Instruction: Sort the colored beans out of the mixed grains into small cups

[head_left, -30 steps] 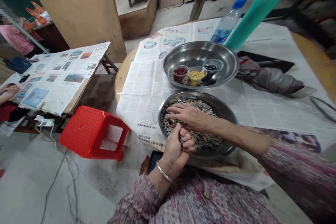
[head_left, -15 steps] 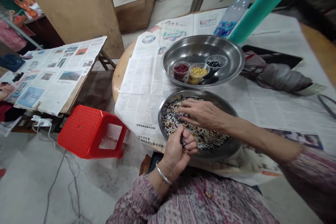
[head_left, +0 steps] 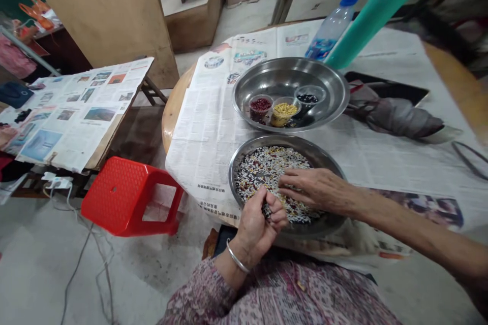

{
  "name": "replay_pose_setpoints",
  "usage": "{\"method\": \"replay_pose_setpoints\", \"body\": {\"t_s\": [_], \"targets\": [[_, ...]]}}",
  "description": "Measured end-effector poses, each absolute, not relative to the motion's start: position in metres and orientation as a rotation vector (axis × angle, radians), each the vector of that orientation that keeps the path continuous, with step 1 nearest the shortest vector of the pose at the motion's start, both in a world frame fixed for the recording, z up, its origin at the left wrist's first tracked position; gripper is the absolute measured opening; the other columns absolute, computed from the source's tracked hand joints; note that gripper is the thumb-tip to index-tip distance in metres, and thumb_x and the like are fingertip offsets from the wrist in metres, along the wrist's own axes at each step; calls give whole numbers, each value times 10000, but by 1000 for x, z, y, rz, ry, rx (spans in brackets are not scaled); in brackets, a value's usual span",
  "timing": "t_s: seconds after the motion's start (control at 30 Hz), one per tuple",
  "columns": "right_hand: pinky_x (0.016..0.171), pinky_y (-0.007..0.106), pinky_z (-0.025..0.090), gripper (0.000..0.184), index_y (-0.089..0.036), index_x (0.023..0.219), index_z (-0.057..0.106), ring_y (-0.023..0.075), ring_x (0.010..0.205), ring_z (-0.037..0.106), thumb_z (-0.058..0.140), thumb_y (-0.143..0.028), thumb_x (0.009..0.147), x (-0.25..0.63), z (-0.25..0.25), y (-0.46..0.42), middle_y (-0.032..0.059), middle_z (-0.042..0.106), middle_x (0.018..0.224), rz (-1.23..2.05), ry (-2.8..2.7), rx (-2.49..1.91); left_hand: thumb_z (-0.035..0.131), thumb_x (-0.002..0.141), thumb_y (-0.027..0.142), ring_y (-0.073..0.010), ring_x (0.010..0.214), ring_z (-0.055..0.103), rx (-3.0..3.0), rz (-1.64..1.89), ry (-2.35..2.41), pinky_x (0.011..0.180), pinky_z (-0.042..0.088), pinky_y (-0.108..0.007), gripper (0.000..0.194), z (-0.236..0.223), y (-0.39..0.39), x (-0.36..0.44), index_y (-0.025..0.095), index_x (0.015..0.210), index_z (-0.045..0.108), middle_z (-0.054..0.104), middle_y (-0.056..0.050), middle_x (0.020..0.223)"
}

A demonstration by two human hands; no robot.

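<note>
A steel basin point(head_left: 237, 150) near the table edge holds mixed beans and grains point(head_left: 267, 162), white with dark, yellow and red ones among them. Over its near left rim, my left hand point(head_left: 263, 218) is curled closed, a silver bangle on its wrist; dark bits show within the fingers, too small to name. My right hand point(head_left: 316, 190) reaches in from the right, palm down, its fingers stretched over the grains and touching them. Beyond stands a second steel basin point(head_left: 335, 81) with plastic cups of red beans point(head_left: 261, 105), yellow beans point(head_left: 284, 110) and black beans point(head_left: 308, 99).
Newspaper point(head_left: 202, 137) covers the round table. Behind the far basin stand a water bottle point(head_left: 331, 28) and a tall green tube point(head_left: 381, 15). A folded grey umbrella point(head_left: 404, 111) lies at right. A red stool point(head_left: 122, 193) and another newspaper-covered table point(head_left: 87, 106) are at left.
My right hand has moved right and slightly down across the grains, uncovering the basin's upper left part. My left hand stays curled in nearly the same place. The view has shifted slightly.
</note>
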State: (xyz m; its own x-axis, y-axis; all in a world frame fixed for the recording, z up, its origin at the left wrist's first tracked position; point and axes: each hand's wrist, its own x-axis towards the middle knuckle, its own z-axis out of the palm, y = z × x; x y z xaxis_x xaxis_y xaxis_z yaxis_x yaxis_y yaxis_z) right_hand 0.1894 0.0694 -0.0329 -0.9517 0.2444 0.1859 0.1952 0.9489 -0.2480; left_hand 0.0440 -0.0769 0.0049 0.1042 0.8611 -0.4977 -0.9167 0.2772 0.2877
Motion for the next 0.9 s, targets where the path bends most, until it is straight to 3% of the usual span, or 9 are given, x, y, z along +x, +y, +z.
{"method": "replay_pose_setpoints", "body": {"t_s": [0.1, 0.23, 0.37, 0.47, 0.6, 0.8, 0.9], "targets": [[733, 325, 491, 242, -190, 1004, 678, 213, 885, 640, 470, -315, 1012, 168, -29, 77, 89, 683, 969, 322, -2800, -478, 647, 923, 442, -43, 473, 216, -108, 1296, 667, 456, 171, -155, 458, 5, -75, 43, 188, 678, 354, 280, 83, 590], [866, 384, 501, 255, -162, 1148, 670, 268, 1051, 594, 501, -262, 985, 126, -24, 85, 130, 677, 1134, 230, -2756, -521, 667, 908, 440, -42, 470, 209, -85, 1305, 646, 454, 169, -157, 459, 2, -76, 43, 189, 681, 358, 280, 86, 585], [832, 364, 499, 217, -145, 1069, 668, 256, 999, 599, 481, -198, 972, 115, -29, 75, 137, 667, 1057, 241, -2833, -429, 696, 879, 454, -41, 470, 222, -62, 1319, 647, 455, 172, -158, 460, 1, -76, 44, 187, 687, 374, 290, 87, 579], [726, 309, 485, 193, -167, 914, 647, 209, 853, 614, 463, -168, 972, 136, -34, 66, 99, 649, 911, 379, -2879, -371, 700, 871, 480, -43, 475, 227, -58, 1312, 676, 461, 172, -162, 479, 2, -77, 44, 191, 687, 365, 287, 86, 586], [673, 286, 474, 163, -194, 870, 634, 174, 740, 621, 499, -198, 961, 169, -31, 69, 50, 650, 825, 569, -2897, -314, 693, 876, 486, -44, 481, 227, -47, 1306, 692, 474, 184, -167, 479, 4, -77, 44, 190, 687, 366, 288, 83, 598], [880, 371, 502, 242, -176, 1096, 667, 255, 1053, 624, 495, -306, 986, 146, -17, 98, 121, 685, 1118, 364, -2759, -561, 704, 875, 447, -46, 507, 278, -76, 1334, 698, 490, 215, -163, 430, 2, -75, 46, 182, 717, 404, 336, 67, 635], [841, 378, 496, 224, -169, 1087, 675, 282, 1068, 605, 532, -273, 951, 130, -22, 101, 136, 680, 1130, 204, -2810, -629, 722, 861, 430, -48, 529, 319, -93, 1370, 696, 505, 242, -158, 398, 0, -74, 47, 174, 750, 439, 371, 57, 655]]}}
